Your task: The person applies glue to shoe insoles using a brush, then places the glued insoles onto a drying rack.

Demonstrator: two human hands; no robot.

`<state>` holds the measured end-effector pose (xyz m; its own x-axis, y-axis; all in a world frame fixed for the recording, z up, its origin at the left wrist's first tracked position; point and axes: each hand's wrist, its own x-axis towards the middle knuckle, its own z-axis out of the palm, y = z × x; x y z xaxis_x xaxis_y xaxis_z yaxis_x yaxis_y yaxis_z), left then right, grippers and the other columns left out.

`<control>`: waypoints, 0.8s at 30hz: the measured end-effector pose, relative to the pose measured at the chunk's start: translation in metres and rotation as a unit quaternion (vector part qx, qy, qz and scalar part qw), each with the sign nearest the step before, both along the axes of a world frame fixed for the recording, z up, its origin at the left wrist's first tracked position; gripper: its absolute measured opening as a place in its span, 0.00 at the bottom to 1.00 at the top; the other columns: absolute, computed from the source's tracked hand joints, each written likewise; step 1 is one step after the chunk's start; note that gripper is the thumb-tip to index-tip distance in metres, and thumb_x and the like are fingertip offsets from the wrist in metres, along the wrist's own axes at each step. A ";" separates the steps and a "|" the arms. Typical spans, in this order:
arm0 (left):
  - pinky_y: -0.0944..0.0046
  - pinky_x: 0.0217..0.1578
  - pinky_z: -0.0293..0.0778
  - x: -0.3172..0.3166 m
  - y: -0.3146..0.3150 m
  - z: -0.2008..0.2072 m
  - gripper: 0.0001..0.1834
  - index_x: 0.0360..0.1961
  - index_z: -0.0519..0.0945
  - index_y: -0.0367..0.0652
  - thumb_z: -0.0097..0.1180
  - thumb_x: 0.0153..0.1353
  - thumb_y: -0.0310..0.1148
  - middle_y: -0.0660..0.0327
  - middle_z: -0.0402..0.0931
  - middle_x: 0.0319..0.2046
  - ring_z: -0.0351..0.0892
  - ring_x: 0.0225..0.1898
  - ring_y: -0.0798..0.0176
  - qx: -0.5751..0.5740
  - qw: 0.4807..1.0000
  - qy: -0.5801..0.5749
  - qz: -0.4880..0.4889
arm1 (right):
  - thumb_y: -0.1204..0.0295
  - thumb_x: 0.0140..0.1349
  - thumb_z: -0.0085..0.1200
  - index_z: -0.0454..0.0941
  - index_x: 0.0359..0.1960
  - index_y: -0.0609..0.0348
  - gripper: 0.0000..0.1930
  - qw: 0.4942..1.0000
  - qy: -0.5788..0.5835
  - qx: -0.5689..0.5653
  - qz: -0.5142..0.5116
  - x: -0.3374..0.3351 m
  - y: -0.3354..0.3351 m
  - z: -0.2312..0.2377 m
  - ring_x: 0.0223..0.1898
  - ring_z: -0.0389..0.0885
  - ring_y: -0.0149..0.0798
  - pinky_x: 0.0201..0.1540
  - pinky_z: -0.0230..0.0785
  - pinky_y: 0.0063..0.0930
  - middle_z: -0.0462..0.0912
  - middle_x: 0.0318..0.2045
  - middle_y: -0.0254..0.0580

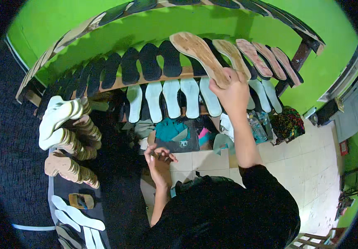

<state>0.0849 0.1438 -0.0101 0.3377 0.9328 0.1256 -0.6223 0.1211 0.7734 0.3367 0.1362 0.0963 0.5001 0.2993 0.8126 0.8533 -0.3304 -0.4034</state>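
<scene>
My right hand point(235, 97) is closed around the narrow end of a brown-streaked tan shoe insole point(196, 52), its wide end pointing up and left. It is held in front of the upper shelf of a wooden rack, where black insoles point(149, 62) lean in a row. Just right of it stand another tan insole point(233, 54) and several pinkish ones point(253, 57). White insoles point(171, 98) line the tier below, some partly behind my right hand. Lower down, my left hand point(160, 166) hovers with loosely bent, parted fingers and holds nothing.
Stacks of cut insoles point(64, 139) stand on the table at left, near a small brown block point(81, 201) and loose white pieces point(78, 216). Under the rack are a box of teal scraps point(171, 130) and a patterned bundle point(287, 125). A higher rail point(116, 14) arches overhead.
</scene>
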 end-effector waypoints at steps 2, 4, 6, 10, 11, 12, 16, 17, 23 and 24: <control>0.58 0.30 0.71 0.001 0.000 -0.010 0.24 0.49 0.60 0.43 0.42 0.60 0.50 0.56 0.66 0.31 0.70 0.29 0.58 -0.010 0.999 -0.006 -0.048 | 0.58 0.37 0.65 0.77 0.33 0.57 0.22 0.998 -0.049 -0.002 -0.039 0.009 0.006 0.004 0.31 0.78 0.49 0.34 0.72 0.39 0.77 0.30 0.46; 0.60 0.30 0.71 0.001 -0.002 -0.019 0.22 0.46 0.62 0.43 0.42 0.60 0.49 0.56 0.66 0.29 0.70 0.29 0.60 -0.027 0.998 -0.008 -0.047 | 0.57 0.37 0.64 0.77 0.33 0.57 0.22 0.996 0.008 -0.049 -0.067 0.010 0.015 0.004 0.31 0.78 0.50 0.32 0.72 0.39 0.77 0.30 0.47; 0.60 0.31 0.71 0.000 -0.001 -0.026 0.21 0.45 0.64 0.43 0.42 0.60 0.49 0.56 0.67 0.28 0.70 0.29 0.60 -0.014 0.996 0.032 -0.081 | 0.56 0.38 0.63 0.77 0.31 0.60 0.22 0.996 0.026 -0.060 -0.057 0.017 0.021 0.004 0.31 0.78 0.51 0.32 0.72 0.40 0.77 0.30 0.49; 0.61 0.31 0.70 -0.001 -0.004 -0.028 0.19 0.43 0.66 0.42 0.40 0.62 0.46 0.57 0.67 0.24 0.70 0.27 0.61 -0.012 0.993 0.054 -0.104 | 0.55 0.40 0.63 0.77 0.29 0.61 0.22 0.989 0.054 -0.108 -0.089 0.018 0.028 0.005 0.33 0.78 0.51 0.34 0.72 0.40 0.78 0.31 0.50; 0.61 0.31 0.70 -0.001 -0.005 -0.026 0.19 0.43 0.66 0.42 0.40 0.62 0.46 0.57 0.67 0.24 0.70 0.27 0.61 -0.013 0.993 0.056 -0.100 | 0.54 0.41 0.63 0.78 0.30 0.59 0.21 0.983 0.084 -0.130 -0.103 0.016 0.029 0.007 0.34 0.79 0.51 0.36 0.72 0.41 0.78 0.33 0.50; 0.61 0.31 0.70 -0.001 -0.006 -0.024 0.18 0.43 0.66 0.41 0.40 0.62 0.46 0.57 0.67 0.24 0.70 0.27 0.61 -0.011 0.994 0.064 -0.093 | 0.54 0.41 0.63 0.78 0.30 0.59 0.21 0.983 0.085 -0.130 -0.101 0.017 0.029 0.007 0.34 0.79 0.51 0.36 0.72 0.41 0.78 0.33 0.50; 0.62 0.31 0.69 -0.003 -0.010 -0.019 0.19 0.41 0.67 0.40 0.41 0.62 0.46 0.57 0.67 0.23 0.70 0.26 0.62 -0.010 0.993 0.082 -0.086 | 0.53 0.42 0.62 0.78 0.32 0.59 0.23 0.984 0.061 -0.136 -0.102 0.020 0.029 0.003 0.36 0.78 0.52 0.38 0.71 0.42 0.78 0.33 0.52; 0.62 0.31 0.69 -0.004 -0.011 -0.018 0.19 0.41 0.67 0.40 0.41 0.62 0.46 0.57 0.67 0.23 0.70 0.26 0.62 -0.010 0.993 0.082 -0.084 | 0.53 0.42 0.62 0.78 0.32 0.59 0.23 0.985 0.038 -0.127 -0.108 0.021 0.028 0.001 0.37 0.78 0.52 0.39 0.71 0.42 0.78 0.34 0.52; 0.64 0.31 0.68 -0.011 -0.018 -0.013 0.19 0.40 0.67 0.39 0.40 0.62 0.47 0.57 0.67 0.24 0.70 0.26 0.63 -0.002 0.988 0.129 -0.079 | 0.52 0.43 0.61 0.78 0.33 0.62 0.24 0.985 0.042 -0.130 -0.107 0.019 0.033 -0.001 0.37 0.78 0.52 0.39 0.71 0.41 0.78 0.35 0.53; 0.63 0.31 0.69 -0.014 -0.018 -0.013 0.20 0.40 0.67 0.39 0.41 0.62 0.47 0.57 0.67 0.24 0.70 0.26 0.63 -0.005 0.988 0.131 -0.081 | 0.52 0.44 0.61 0.78 0.33 0.62 0.24 0.985 0.039 -0.128 -0.113 0.019 0.033 -0.001 0.38 0.78 0.52 0.38 0.71 0.41 0.78 0.35 0.53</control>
<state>0.0713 0.1259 -0.0232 0.5018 0.8650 0.0042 -0.3722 0.2116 0.9037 0.3556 0.1692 0.0948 0.6352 0.3641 0.6811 0.7163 -0.6076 -0.3431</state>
